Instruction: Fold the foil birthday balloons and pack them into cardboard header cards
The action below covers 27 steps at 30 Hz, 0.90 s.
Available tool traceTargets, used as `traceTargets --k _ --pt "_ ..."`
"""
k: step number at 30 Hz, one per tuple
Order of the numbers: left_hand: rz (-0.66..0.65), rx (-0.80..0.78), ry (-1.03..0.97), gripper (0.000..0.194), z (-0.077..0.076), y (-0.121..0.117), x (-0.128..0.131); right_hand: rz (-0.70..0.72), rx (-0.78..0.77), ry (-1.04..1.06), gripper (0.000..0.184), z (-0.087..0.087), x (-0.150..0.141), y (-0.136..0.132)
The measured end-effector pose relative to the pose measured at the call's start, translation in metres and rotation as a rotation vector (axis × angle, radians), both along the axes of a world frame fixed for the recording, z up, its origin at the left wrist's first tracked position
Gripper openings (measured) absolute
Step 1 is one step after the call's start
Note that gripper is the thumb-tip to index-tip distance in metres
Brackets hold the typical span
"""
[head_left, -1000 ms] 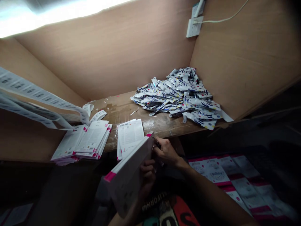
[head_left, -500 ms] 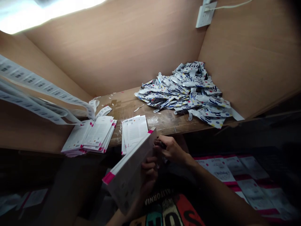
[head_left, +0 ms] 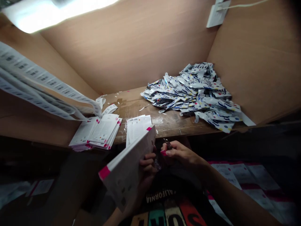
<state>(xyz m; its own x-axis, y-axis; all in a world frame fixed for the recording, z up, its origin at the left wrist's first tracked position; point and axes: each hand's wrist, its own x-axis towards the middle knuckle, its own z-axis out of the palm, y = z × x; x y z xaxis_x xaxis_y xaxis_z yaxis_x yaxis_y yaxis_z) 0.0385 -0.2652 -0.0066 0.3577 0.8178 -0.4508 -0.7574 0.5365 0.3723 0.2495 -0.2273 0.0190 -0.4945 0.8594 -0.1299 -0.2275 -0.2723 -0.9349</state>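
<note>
My left hand (head_left: 146, 168) is closed round a thick stack of white cards with pink corners (head_left: 128, 168), held tilted in front of my chest. My right hand (head_left: 180, 153) is just to the right of the stack's top corner, fingers pinched on a small dark thing (head_left: 168, 144) with a bit of pink at the fingertips; I cannot make out what it is. Both hands are below the front edge of the wooden bench (head_left: 169, 124).
A heap of folded foil balloons with coloured dots (head_left: 197, 94) lies at the back right. Two piles of white cards (head_left: 100, 131) (head_left: 137, 127) sit at the bench's front. Barcode label strips (head_left: 39, 91) hang from the left. More printed cards (head_left: 242, 179) lie low right.
My right hand has drawn a little away from the stack's corner, to the right. The view has shifted slightly right and up.
</note>
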Motion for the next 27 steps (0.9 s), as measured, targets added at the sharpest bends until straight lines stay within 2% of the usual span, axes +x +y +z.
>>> traceTargets --k 2,4,5,7,10,12,13,14,16,18,20,22,25,27 --pt "0.064 0.008 -0.003 0.011 0.007 0.008 -0.012 -0.028 0.120 -0.167 0.034 -0.002 0.006 -0.006" --pt "0.013 0.008 0.091 0.015 0.024 0.024 -0.040 -0.096 0.226 -0.393 0.035 -0.015 0.016 -0.010" --pt "-0.030 0.015 0.182 0.019 0.037 0.033 -0.060 -0.132 0.232 -0.474 0.036 -0.026 0.022 -0.010" --pt "-0.075 0.052 0.435 0.032 0.073 0.052 -0.109 -0.210 0.151 -0.545 0.038 -0.051 0.038 -0.011" --pt "0.183 0.442 0.977 0.061 0.131 0.089 -0.177 -0.301 -0.024 -0.573 0.043 -0.081 0.062 -0.010" --pt "0.183 0.692 1.409 0.072 0.150 0.125 -0.201 -0.329 -0.106 -0.584 0.045 -0.086 0.069 -0.009" --pt "0.143 0.779 1.650 0.071 0.150 0.146 -0.204 -0.339 -0.118 -0.589 0.046 -0.083 0.068 -0.008" --pt "0.073 0.829 1.891 0.067 0.143 0.169 -0.203 -0.343 -0.108 -0.593 0.046 -0.079 0.063 -0.006" --pt "-0.139 0.817 2.290 0.062 0.116 0.210 -0.187 -0.331 -0.044 -0.589 0.048 -0.066 0.047 -0.002" --pt "-0.375 0.703 2.516 0.055 0.082 0.240 -0.167 -0.294 0.030 -0.572 0.051 -0.057 0.027 0.004" --pt "-0.476 0.648 2.554 0.049 0.053 0.256 -0.156 -0.261 0.083 -0.568 0.053 -0.056 0.011 0.009" --pt "-0.478 0.631 2.538 0.046 0.036 0.261 -0.157 -0.275 0.121 -0.585 0.052 -0.060 0.001 0.015" --pt "-0.363 0.634 2.570 0.052 0.021 0.250 -0.166 -0.333 0.141 -0.614 0.050 -0.071 -0.007 0.029" --pt "-0.306 0.718 2.550 0.051 0.009 0.230 -0.163 -0.364 0.135 -0.643 0.050 -0.077 -0.015 0.044"
